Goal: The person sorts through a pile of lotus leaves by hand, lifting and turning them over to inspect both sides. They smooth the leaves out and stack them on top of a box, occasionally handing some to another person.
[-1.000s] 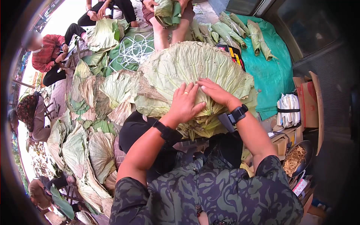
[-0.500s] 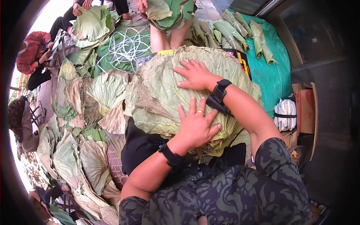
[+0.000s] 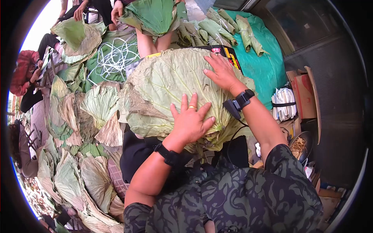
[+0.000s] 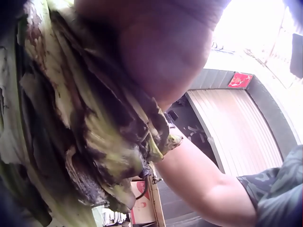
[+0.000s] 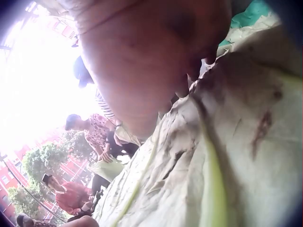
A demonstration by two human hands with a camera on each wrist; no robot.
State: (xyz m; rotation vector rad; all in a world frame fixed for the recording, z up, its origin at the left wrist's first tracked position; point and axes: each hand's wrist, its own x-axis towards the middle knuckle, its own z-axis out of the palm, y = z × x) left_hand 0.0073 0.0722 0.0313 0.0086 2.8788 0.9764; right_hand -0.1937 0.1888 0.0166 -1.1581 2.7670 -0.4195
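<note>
A thick stack of dried lotus leaves (image 3: 163, 83) lies over the person's lap, its pale veined top leaf facing up. My left hand (image 3: 192, 122) rests flat on the near part of this leaf, fingers spread, a ring on one finger. Farther out on the right side, my right hand (image 3: 223, 72) presses on the leaf with fingers extended. The left wrist view shows the layered, browned near edge (image 4: 99, 142) of the stack below the palm. In the right wrist view, fingertips touch the wrinkled leaf surface (image 5: 175, 165) beside a thick vein.
Loose lotus leaves (image 3: 72, 182) cover the ground at left. White string (image 3: 116, 60) lies tangled beyond them. Tied leaf rolls (image 3: 248, 35) rest on a green tarp (image 3: 268, 70). A cardboard box (image 3: 305, 97) and bundled paper (image 3: 283, 104) stand at right. Another person's hand (image 3: 116, 11) holds leaves opposite.
My hands were close together mid-stack and have moved apart. The right hand went out to the far middle, then to the far right side. The person opposite has spread their leaves out.
</note>
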